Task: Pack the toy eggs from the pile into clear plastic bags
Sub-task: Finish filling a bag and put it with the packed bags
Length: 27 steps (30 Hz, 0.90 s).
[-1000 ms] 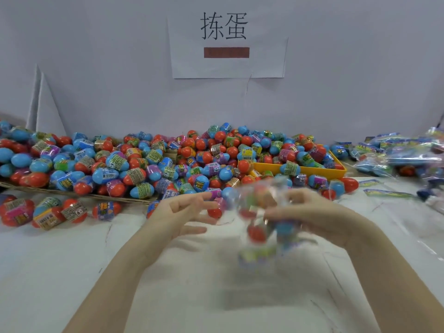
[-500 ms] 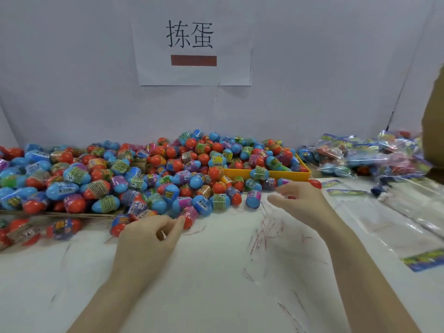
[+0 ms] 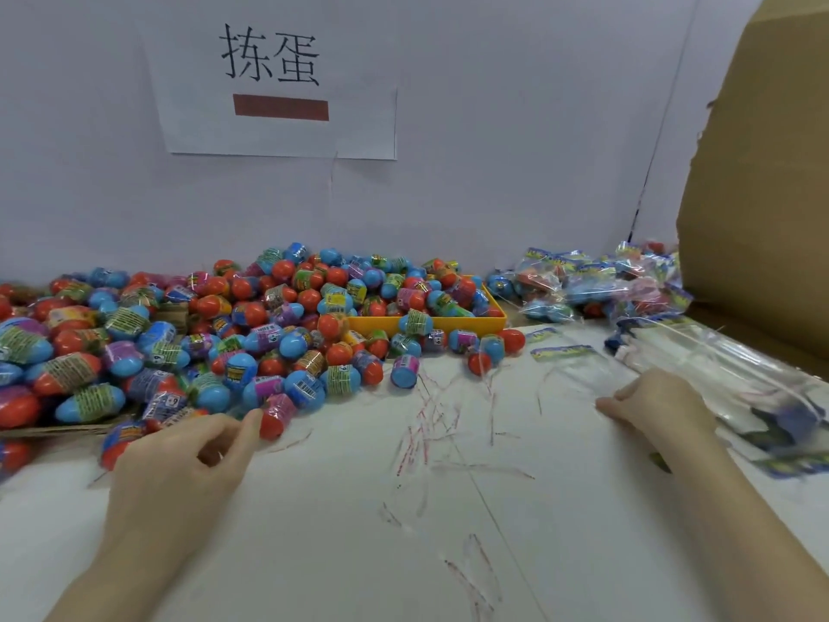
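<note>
**Hands at the edge of the egg pile, grips partly hidden**

A white table fills the lower view, scattered with thin red strips. A brown cardboard sheet is cut off at the right edge. The pile of toy eggs, red and blue with printed bands, runs off the left edge and covers most of a yellow tray. Filled bags lie behind at the right, blurred. A stack of empty clear plastic bags lies near the right edge, its outlines hard to trace. The left hand rests at the pile's near edge, fingers loosely curled, thumb tip touching a red egg; no closed grip shows. The right hand rests knuckles-up on a clear bag; its fingertips are hidden, so its hold cannot be told.
</note>
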Motion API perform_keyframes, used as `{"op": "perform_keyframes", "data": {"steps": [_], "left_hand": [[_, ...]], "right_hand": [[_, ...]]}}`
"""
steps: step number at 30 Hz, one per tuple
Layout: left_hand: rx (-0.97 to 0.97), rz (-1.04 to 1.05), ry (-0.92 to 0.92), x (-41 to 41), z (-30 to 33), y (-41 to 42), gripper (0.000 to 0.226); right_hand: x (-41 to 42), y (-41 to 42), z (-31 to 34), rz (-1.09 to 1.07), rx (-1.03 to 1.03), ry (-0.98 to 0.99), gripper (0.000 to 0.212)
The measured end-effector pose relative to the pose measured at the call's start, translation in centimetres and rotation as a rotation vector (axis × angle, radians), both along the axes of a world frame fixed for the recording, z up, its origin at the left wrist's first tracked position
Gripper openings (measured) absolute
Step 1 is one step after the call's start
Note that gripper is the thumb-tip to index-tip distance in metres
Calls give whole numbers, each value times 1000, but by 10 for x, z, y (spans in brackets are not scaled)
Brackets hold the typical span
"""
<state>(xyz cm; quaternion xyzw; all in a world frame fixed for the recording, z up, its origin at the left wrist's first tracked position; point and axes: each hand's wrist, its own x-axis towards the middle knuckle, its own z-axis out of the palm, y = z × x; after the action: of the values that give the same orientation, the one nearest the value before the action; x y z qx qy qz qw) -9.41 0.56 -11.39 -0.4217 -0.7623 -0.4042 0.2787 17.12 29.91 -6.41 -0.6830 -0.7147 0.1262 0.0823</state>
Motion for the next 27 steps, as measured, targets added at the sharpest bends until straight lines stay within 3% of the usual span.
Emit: {"op": "perform_keyframes", "data": {"steps": [4,9,12,15,16,18,20,23,25,27], "left_hand": [[-13,-17,-66,-6,-6,0,39],[-25,-93,-256,-18,-15,-3,36],[-59,-84,-192,-16,-12,-3,28],[-15,-75,-107,-4,-3,-2,39],[32,-103,-121,1,1,-2,38],[96,-57,-45,11,9,-1,42],[153,36,111,18,18,0,52],[171,-16,78,26,27,-1,67],[279,-162,-186,29,31,-4,76],[449,-439,-738,29,41,-7,100]], "right_hand": [[2,-7,1,-52,67,26,25],[5,-9,9,-43,275,120,28],[5,-17,30,-3,529,297,27],[-6,-36,62,176,693,633,26],[-13,-45,74,296,611,790,21],[-29,-65,95,588,230,993,16],[-45,-84,104,883,-126,907,30],[-75,-105,102,1277,-525,720,25],[-97,-118,96,1411,-770,579,23],[-117,-127,86,1437,-906,489,21]]}}
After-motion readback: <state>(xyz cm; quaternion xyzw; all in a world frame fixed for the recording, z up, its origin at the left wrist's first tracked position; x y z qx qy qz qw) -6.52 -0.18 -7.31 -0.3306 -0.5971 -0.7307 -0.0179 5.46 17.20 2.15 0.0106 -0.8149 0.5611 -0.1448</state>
